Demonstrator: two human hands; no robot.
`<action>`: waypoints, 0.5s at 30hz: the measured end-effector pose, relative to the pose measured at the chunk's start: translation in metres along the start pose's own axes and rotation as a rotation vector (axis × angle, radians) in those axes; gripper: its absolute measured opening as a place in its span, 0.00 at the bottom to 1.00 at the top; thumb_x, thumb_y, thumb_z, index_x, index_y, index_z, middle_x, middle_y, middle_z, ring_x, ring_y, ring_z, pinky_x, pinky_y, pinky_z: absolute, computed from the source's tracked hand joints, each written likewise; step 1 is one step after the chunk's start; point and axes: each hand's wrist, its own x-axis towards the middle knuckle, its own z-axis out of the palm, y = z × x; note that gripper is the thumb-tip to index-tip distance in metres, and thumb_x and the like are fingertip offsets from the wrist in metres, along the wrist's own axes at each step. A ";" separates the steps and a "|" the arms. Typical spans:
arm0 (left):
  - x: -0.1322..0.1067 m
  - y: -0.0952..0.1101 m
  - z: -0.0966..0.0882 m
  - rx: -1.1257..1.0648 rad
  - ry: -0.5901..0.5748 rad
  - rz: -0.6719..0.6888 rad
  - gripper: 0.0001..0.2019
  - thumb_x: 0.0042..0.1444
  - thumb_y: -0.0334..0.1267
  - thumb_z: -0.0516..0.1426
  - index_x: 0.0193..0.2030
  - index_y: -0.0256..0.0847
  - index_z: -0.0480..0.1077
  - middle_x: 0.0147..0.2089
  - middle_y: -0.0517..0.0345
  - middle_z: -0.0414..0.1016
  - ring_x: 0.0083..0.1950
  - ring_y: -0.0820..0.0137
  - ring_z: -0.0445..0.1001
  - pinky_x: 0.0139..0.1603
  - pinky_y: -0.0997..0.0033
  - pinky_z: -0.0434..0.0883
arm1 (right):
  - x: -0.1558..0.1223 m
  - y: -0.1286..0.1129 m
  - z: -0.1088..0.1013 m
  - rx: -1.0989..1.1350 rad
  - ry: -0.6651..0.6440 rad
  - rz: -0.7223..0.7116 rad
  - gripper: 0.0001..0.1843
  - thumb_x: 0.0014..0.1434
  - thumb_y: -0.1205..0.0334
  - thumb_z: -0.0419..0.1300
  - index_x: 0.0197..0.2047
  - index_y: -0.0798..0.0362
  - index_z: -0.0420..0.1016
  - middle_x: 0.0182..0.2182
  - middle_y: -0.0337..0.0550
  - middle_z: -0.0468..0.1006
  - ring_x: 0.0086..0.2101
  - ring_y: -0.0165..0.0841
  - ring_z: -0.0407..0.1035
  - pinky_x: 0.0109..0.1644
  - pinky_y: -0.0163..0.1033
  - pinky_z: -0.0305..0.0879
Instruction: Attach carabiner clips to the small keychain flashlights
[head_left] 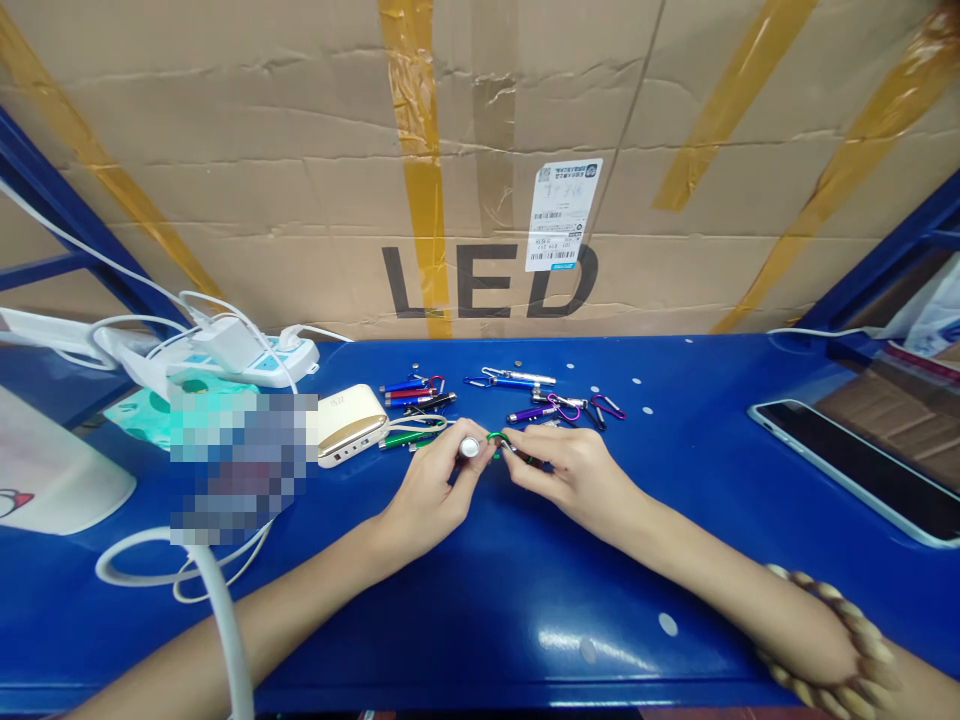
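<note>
My left hand [435, 485] pinches a small silver cap [469, 447] between thumb and fingers over the blue table [525, 600]. My right hand [562, 470] pinches a green keychain piece with a green carabiner [498, 438], its tip close to the silver cap. Just beyond my hands lie several small keychain pen lights: blue, red and black ones [412, 390], a green one [409, 437], a blue one [510, 379] and a purple one [534, 412] with carabiners [606, 406].
A cream power bank [349, 425] lies left of my hands. A white power strip [247, 355] with cables sits at the back left. A phone or tablet [855, 465] lies at the right. A large cardboard box marked LED [487, 150] stands behind the table.
</note>
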 end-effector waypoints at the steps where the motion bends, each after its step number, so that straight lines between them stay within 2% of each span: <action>1: 0.000 0.000 0.000 -0.019 0.008 -0.022 0.10 0.57 0.34 0.51 0.26 0.42 0.56 0.28 0.61 0.64 0.31 0.71 0.64 0.36 0.74 0.62 | 0.000 0.000 0.000 0.004 0.013 0.005 0.17 0.63 0.61 0.49 0.32 0.57 0.76 0.20 0.40 0.66 0.21 0.28 0.57 0.25 0.34 0.57; 6: 0.000 -0.003 0.002 -0.071 0.065 -0.111 0.12 0.53 0.38 0.57 0.25 0.42 0.57 0.27 0.62 0.63 0.33 0.70 0.65 0.36 0.73 0.63 | -0.001 0.000 0.000 0.008 0.095 0.012 0.18 0.64 0.59 0.48 0.37 0.58 0.76 0.22 0.42 0.69 0.22 0.28 0.61 0.26 0.34 0.61; 10: 0.001 -0.002 0.002 -0.072 0.117 -0.120 0.17 0.49 0.38 0.61 0.22 0.42 0.54 0.24 0.65 0.63 0.28 0.73 0.64 0.32 0.75 0.62 | -0.003 -0.001 0.003 -0.015 0.125 -0.020 0.18 0.65 0.59 0.47 0.41 0.58 0.75 0.24 0.43 0.71 0.24 0.28 0.63 0.28 0.34 0.63; 15: 0.001 0.001 0.002 -0.111 0.125 -0.145 0.21 0.46 0.37 0.63 0.21 0.41 0.51 0.23 0.67 0.63 0.24 0.77 0.60 0.28 0.76 0.61 | -0.004 -0.002 0.005 -0.017 0.131 -0.037 0.17 0.65 0.61 0.47 0.42 0.59 0.75 0.27 0.45 0.72 0.25 0.29 0.65 0.29 0.35 0.65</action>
